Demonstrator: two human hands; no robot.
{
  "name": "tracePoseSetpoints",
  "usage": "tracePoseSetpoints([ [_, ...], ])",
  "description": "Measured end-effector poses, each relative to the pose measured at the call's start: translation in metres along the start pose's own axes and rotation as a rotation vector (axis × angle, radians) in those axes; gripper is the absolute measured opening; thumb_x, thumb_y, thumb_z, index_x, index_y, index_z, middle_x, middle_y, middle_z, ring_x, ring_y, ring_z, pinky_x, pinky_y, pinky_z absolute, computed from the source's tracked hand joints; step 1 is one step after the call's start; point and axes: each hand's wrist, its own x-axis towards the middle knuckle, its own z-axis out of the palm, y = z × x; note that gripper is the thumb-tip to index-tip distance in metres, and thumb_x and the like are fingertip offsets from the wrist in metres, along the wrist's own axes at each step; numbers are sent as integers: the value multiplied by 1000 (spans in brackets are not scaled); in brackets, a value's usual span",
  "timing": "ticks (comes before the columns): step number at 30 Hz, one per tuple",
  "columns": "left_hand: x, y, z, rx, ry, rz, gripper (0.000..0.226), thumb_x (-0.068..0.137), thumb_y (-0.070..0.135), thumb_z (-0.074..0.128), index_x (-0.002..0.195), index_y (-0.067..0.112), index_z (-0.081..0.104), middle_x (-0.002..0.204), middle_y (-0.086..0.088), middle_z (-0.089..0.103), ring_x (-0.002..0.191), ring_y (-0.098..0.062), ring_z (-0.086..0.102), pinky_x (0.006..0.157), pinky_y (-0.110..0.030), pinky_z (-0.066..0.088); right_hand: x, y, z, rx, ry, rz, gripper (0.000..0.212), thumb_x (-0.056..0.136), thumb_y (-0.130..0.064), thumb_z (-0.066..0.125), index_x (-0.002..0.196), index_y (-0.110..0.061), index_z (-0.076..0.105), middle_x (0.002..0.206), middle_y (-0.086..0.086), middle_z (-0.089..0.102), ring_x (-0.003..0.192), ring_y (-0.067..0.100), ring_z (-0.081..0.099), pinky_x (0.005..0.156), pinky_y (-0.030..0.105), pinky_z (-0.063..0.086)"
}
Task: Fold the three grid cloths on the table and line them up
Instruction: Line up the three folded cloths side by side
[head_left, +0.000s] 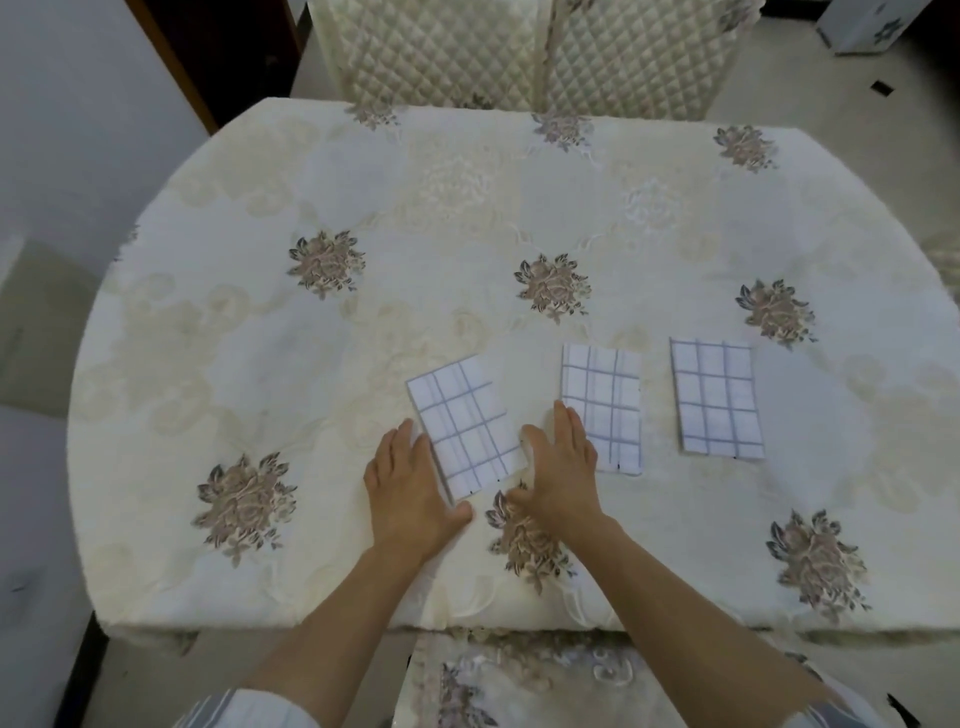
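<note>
Nearly done: all three grid cloths were folded into small rectangles on table (363, 208). Middle cloth (602, 395) and right cloth (717, 397) lay squared, side by side, apart. Left cloth (462, 426) sat tilted, out of line. Left hand (408, 488) and right hand (563, 467) were flat, fingers straight, flanking left cloth's long edges, gripping nothing. Left to do, likely: square that cloth with row. No container was in view; cloths lay directly on table.
</note>
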Motion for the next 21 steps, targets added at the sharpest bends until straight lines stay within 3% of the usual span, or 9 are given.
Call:
tracePoseSetpoints([
  [21,86,-3,-22,65,-35,230,99,63,56,72,148,25,31,160,-2,16,146,-26,6,115,-45,11,30,5,-2,95,138,84,48,75,-33,74,117,-22,54,160,13,8,148,28,-1,115,49,15],
])
